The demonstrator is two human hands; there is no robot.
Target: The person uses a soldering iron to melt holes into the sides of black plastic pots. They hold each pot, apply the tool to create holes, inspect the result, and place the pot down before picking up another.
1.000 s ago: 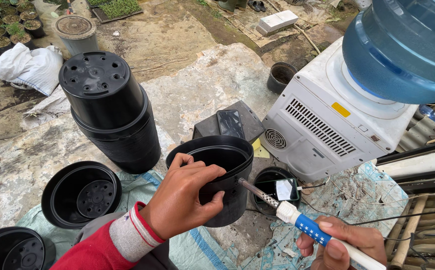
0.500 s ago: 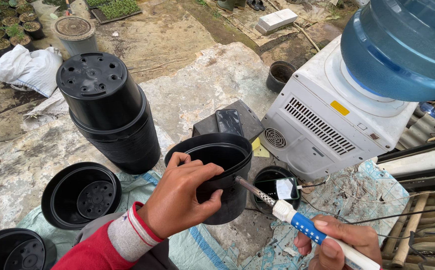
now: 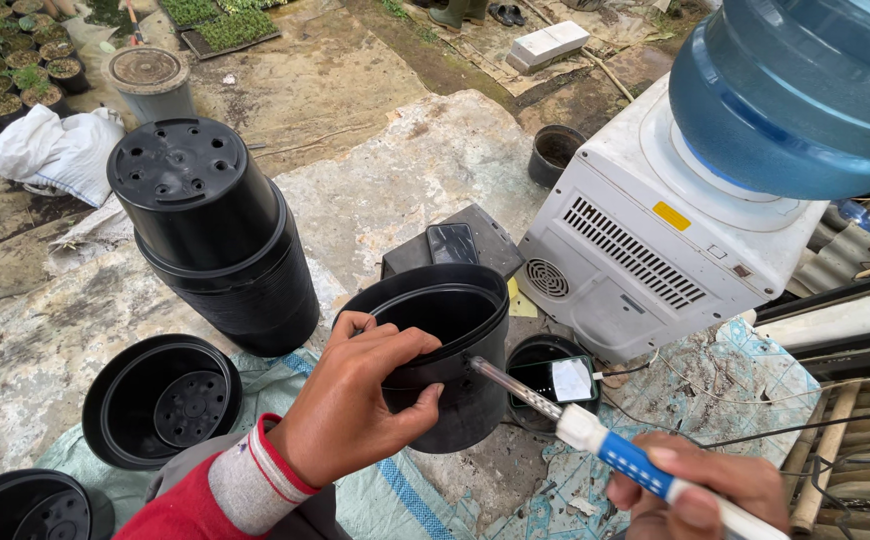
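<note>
Left hand (image 3: 355,405) grips a black pot (image 3: 445,345) by the rim, tilted, held above the ground beside a white water dispenser (image 3: 655,240); right hand (image 3: 700,490) is clenched on a blue-and-white soldering iron (image 3: 595,438), its metal tip touching the pot's side wall just under the rim. This pot looks to be mid-work, the tip at the plastic, no finished hole visible from here. An upturned pot stack (image 3: 215,230) stands just behind, and two open pots (image 3: 160,400) lie at lower left; which are done cannot be told.
</note>
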